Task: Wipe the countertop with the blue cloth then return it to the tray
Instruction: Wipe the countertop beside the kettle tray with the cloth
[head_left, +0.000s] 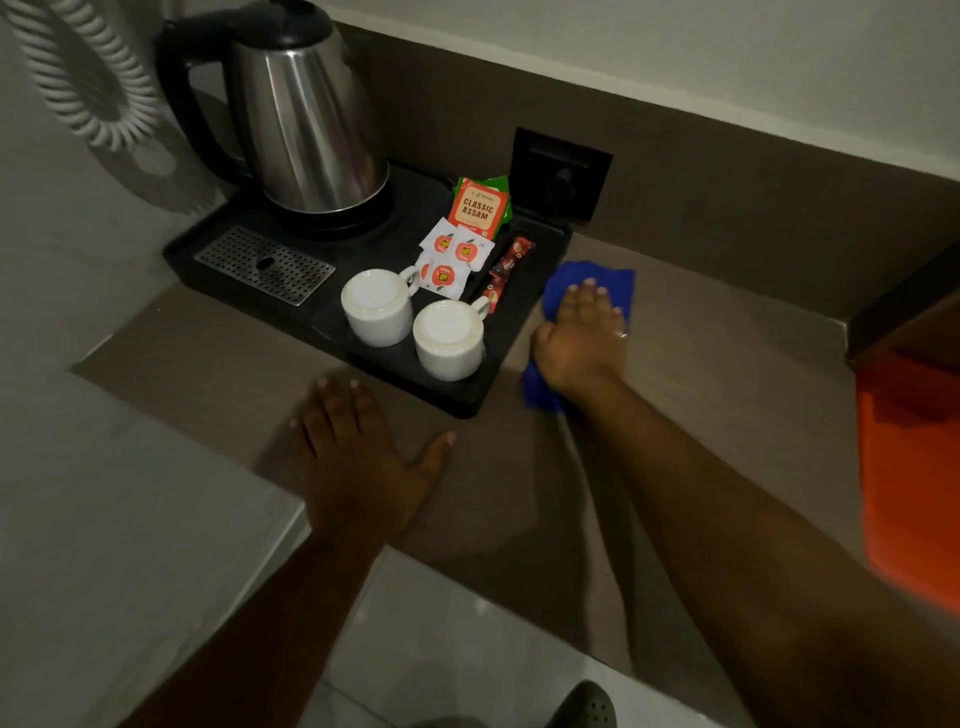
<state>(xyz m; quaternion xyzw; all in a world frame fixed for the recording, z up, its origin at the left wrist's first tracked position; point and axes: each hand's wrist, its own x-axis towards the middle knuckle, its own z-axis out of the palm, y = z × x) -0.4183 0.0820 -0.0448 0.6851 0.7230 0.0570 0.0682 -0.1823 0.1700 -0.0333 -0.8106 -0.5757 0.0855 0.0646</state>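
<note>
A blue cloth (613, 280) lies flat on the brown countertop (727, 374), just right of the black tray (524, 322). My right hand (582, 343) presses down on the cloth with fingers spread, covering its middle; blue shows beyond the fingertips and by the wrist. My left hand (358, 462) rests palm down on the countertop in front of the tray, fingers apart, holding nothing.
The tray carries a steel kettle (306, 119), two upturned white cups (382, 306) (449, 338), tea and sugar sachets (475, 208) and a drip grate (265, 265). A wall socket (561, 176) sits behind. A coiled white cord (83, 78) hangs at left; an orange surface (909, 467) lies at right.
</note>
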